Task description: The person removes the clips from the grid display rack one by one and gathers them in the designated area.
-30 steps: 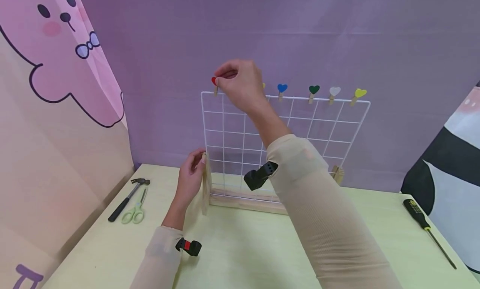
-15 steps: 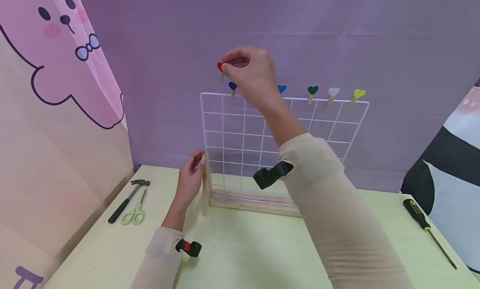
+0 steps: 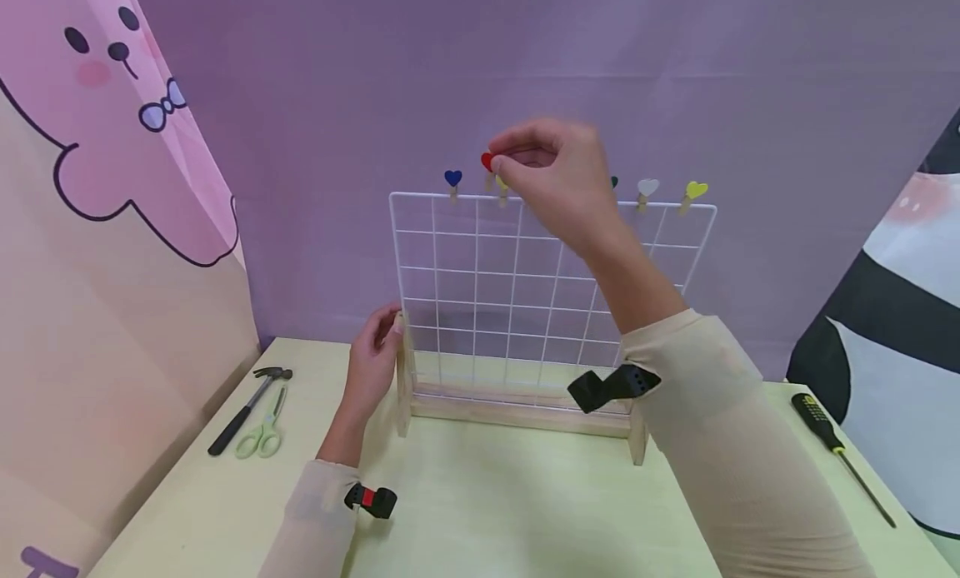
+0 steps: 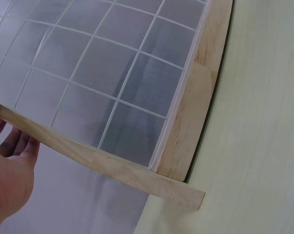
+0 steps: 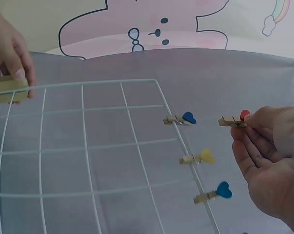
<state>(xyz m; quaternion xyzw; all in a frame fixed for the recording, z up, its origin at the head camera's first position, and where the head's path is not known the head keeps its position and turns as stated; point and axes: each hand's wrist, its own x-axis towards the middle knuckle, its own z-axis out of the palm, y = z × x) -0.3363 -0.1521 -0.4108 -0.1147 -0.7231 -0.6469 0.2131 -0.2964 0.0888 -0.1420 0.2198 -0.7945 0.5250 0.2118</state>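
Observation:
My right hand point(image 3: 562, 178) pinches a small wooden clothespin with a red heart point(image 5: 245, 114) between thumb and fingertips. In the right wrist view it is apart from the white wire grid point(image 5: 115, 82), off its top wire. Along that wire sit a dark blue heart clothespin point(image 3: 453, 178), a yellow one point(image 5: 206, 156) and a lighter blue one point(image 5: 225, 189). Farther right are a green one point(image 3: 614, 181), mostly hidden by my hand, a white one point(image 3: 648, 186) and another yellow one point(image 3: 696, 190). My left hand point(image 3: 372, 357) grips the top of the stand's left wooden post point(image 4: 132, 175).
The grid's wooden base point(image 3: 517, 413) stands on a pale table point(image 3: 487, 511). At the left lie a hammer point(image 3: 243, 413) and green-handled scissors point(image 3: 261, 436). A screwdriver point(image 3: 823, 424) lies near the right edge. A purple cloth point(image 3: 337, 103) hangs behind.
The red heart clothespin has come off the grid's left end, risen, then moved right and slightly down with my right hand. My left hand keeps its grip; the head view has shifted slightly.

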